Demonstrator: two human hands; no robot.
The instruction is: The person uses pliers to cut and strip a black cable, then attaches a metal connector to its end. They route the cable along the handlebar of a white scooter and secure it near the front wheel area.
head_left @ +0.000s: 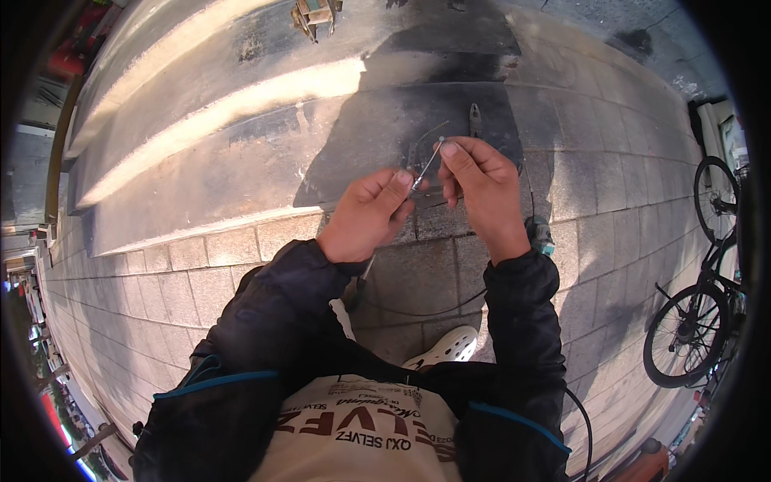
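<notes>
Between my two hands runs a thin silver cable [429,166], slanting up to the right, with a small knob at its upper end. My left hand [365,210] is closed, thumb and fingers pinching the lower part at what looks like a shiny metal fitting [414,185]. The thumb and forefinger of my right hand [486,178] grip the cable just below the knob. Just beyond that hand, pliers [475,120] lie on the dark, shaded step, jaws pointing away from me. Fingers hide part of the fitting.
Beside my right wrist, a green and grey tool [540,234] rests on the paving. A dark cord [426,312] curves across the ground near my white clog [446,347]. Steps [201,161] rise ahead, a small wooden stool [316,14] on them. At right stands a bicycle [697,313].
</notes>
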